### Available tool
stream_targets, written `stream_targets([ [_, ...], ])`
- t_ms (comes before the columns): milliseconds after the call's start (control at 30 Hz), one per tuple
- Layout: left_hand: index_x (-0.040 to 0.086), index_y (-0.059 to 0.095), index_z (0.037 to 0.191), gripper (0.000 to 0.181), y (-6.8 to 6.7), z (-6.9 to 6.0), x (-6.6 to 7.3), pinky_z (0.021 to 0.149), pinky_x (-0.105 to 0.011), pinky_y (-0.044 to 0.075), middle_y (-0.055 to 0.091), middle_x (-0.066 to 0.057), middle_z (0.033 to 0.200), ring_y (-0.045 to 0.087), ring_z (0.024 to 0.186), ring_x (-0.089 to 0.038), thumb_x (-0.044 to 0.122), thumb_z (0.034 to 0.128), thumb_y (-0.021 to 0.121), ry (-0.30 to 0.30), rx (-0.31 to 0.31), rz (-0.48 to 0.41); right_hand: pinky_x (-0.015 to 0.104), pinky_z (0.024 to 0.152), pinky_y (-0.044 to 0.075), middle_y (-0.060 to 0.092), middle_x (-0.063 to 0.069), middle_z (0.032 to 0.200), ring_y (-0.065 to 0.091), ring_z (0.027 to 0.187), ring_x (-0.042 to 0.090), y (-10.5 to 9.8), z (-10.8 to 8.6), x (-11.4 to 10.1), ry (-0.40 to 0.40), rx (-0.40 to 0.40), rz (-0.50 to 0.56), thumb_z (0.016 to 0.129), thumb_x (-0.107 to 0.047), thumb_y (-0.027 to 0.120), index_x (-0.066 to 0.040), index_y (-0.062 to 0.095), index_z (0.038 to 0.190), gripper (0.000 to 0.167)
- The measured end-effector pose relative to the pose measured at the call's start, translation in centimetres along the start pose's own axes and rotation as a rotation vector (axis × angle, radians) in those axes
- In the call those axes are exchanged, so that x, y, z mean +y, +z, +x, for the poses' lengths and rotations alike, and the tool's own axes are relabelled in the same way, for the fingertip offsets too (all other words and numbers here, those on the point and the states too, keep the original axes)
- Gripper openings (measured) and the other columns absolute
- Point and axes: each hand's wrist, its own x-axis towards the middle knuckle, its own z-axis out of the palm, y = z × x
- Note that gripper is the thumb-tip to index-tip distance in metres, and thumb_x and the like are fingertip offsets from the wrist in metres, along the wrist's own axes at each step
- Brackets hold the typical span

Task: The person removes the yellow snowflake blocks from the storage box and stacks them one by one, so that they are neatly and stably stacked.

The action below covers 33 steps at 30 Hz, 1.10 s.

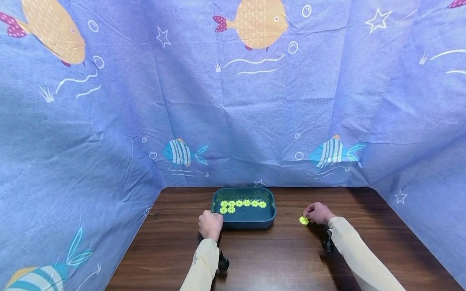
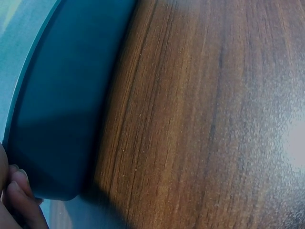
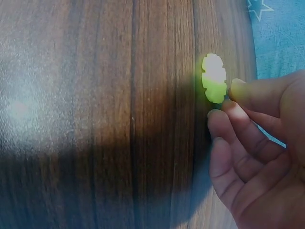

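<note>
"So, what is closest to you?"

"My pale sleeves (image 1: 351, 242), with a small black device (image 1: 223, 263) under each wrist. Just past the cuffs, my left hand (image 1: 210, 224) grips the near left corner of a tray (image 1: 247, 225), fingers curled at its edge. My right hand (image 1: 319, 213) pinches a yellow piece (image 1: 303, 220) between thumb and fingertip, the other fingers bent loosely below."

"How does that piece look?"

"Bright greenish yellow, thin and flat, notched all round like a little flower. From my right wrist it shows as a narrow oval, face turned aslant, with glare whitening the middle. I have it by one edge, to the right of the tray and well apart from it, low by the dark brown wooden tabletop (image 1: 273, 258). Whether it touches the wood, I cannot tell."

"And around it?"

"A stretch of wood, then the tray: dark blue-green, rectangular, with rounded corners. Its raised wall stands between my piece and the eight yellow flowers (image 1: 247, 203) lying flat inside. Six run in a line along the far part; two more sit in front, at the left. My left fist hides the corner it holds."

"Farther off?"

"A creased blue cloth (image 1: 247, 121) hangs behind the table and down both sides, printed with striped fish (image 1: 180, 152), larger orange fish (image 1: 260, 24), bubbles and white stars."
</note>
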Motion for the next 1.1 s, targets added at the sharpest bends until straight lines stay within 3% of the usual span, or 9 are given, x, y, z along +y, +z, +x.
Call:
stream_targets([
  [133,0.005,0.056,0.061,0.023,0.0,-0.1,0.0,0.055,-0.049,0.05,0.063,-0.016,0.067,0.06,0.061,-0.032,0.011,0.0832,0.058,0.003,0.0,0.001,0.029,0.055,0.045,0.06,0.002,0.069,0.055,0.062,0.016,0.0,-0.1,-0.1,-0.005,-0.018,0.007,0.087,0.002,0.058,0.001,0.069,0.086,0.011],
  [300,0.005,0.055,0.061,0.023,0.1,-0.1,-0.1,0.055,-0.049,0.049,0.062,-0.016,0.067,0.06,0.06,-0.032,0.01,0.0835,0.058,0.007,0.003,-0.007,0.028,0.054,0.045,0.061,0.001,0.066,0.057,0.061,0.016,0.1,-0.2,-0.3,-0.015,-0.012,-0.035,0.08,-0.004,0.068,-0.001,0.07,0.087,0.008],
  [867,0.004,0.058,0.063,0.021,0.1,-0.2,0.0,0.057,-0.051,0.05,0.065,-0.017,0.069,0.062,0.063,-0.034,0.011,0.0833,0.058,0.014,0.014,-0.017,0.031,0.058,0.049,0.066,0.002,0.075,0.059,0.065,0.017,0.1,0.0,-0.2,-0.013,-0.017,-0.058,0.083,-0.009,0.075,-0.002,0.069,0.089,0.011],
  [1100,0.003,0.058,0.064,0.021,0.0,-0.1,-0.1,0.056,-0.052,0.05,0.065,-0.018,0.07,0.062,0.063,-0.035,0.01,0.0831,0.058,0.022,0.023,-0.018,0.034,0.068,0.047,0.065,0.001,0.077,0.054,0.072,0.017,-0.2,-0.1,-1.2,-0.133,-0.028,-0.258,0.074,-0.019,0.085,-0.007,0.066,0.082,0.024],
])
